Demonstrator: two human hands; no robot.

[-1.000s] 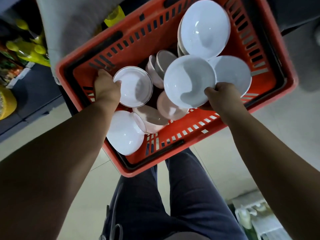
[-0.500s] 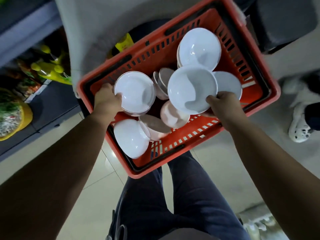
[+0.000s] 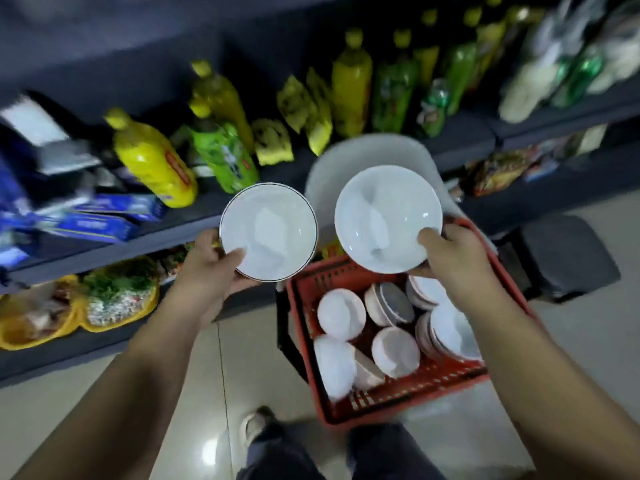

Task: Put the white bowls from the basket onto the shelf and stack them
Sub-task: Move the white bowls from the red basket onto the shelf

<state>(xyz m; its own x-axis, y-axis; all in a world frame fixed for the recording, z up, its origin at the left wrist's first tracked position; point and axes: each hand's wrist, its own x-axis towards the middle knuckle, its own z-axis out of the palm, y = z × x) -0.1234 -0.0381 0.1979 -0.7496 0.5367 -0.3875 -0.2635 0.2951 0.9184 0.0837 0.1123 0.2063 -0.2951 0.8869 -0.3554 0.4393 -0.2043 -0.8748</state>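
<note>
Two white bowls are up out of the basket. I grip a dark-rimmed bowl (image 3: 268,232) in my left hand (image 3: 207,271), thumb over its seven o'clock edge and fingers beneath. I grip a plain bowl (image 3: 388,218) in my right hand (image 3: 453,258) the same way, at its five o'clock edge. The two sit side by side, apart, mouths facing me. At five o'clock of the plain bowl, the red basket (image 3: 398,407) holds the other bowls (image 3: 341,313), some stacked, some tipped on their sides. A grey chair back (image 3: 346,157) rises behind the basket at twelve o'clock. The shelf (image 3: 114,245), blurred, runs from nine to two o'clock, carrying yellow bottles (image 3: 152,161), green bottles (image 3: 225,157) and packets (image 3: 304,109). My shoe (image 3: 254,424) is on the floor (image 3: 207,375) at six o'clock.
</note>
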